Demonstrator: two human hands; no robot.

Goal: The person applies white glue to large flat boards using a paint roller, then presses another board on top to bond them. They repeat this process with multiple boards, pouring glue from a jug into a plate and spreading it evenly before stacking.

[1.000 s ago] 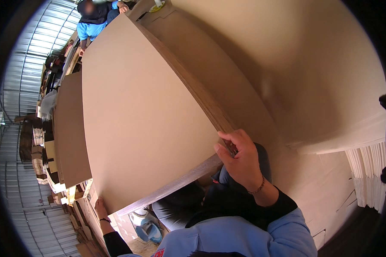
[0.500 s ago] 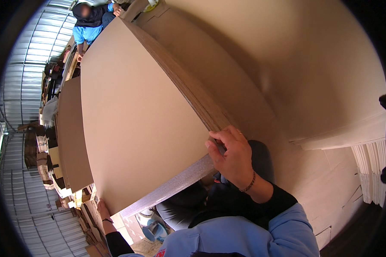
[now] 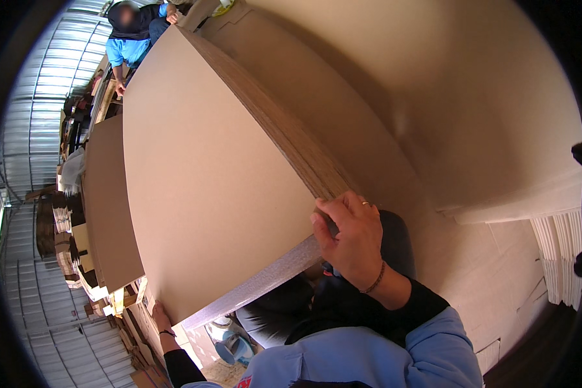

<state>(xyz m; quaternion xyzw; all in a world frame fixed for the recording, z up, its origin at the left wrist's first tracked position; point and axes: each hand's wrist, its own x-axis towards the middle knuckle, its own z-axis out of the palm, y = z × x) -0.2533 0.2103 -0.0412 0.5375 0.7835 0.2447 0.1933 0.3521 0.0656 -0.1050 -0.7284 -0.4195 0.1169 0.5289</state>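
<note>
- Cardboard stack [image 3: 216,178]: big flat pile of brown sheets right in front of the wearer, running from nr the lap out to the far end. Layers show along its R side; near edge looks pale/greyish.
- Big brown surface [image 3: 446,84] off to the R, prob cardboard too, w/ a shadow across it.
- Ribbed metal wall [image 3: 35,258] down the far L, bright up top.
- Darker brown board [image 3: 112,207] just L of the stack.
- Co-worker [image 3: 128,48] at the far end, blue + black top, one hand by each far corner of the stack.
- Pale sheets [image 3: 558,258], bunch of 'em w/ edges showing, far R.
- R hand [image 3: 354,239]: on the stack's near R corner, thumb + index bent and touching it, other fingers curled. Can't tell if it's actually gripping.
- L hand [image 3: 162,317]: at the near L corner, fingers up against the edge. Mostly side-on, so can't tell re: grip.
- Blue bucket [image 3: 236,350] below the near edge, btwn the L forearm and the wearer's leg.
- Dark bracelet [image 3: 376,278] on the R wrist.
- Ring [image 3: 366,204] on the R hand, tiny.
</note>
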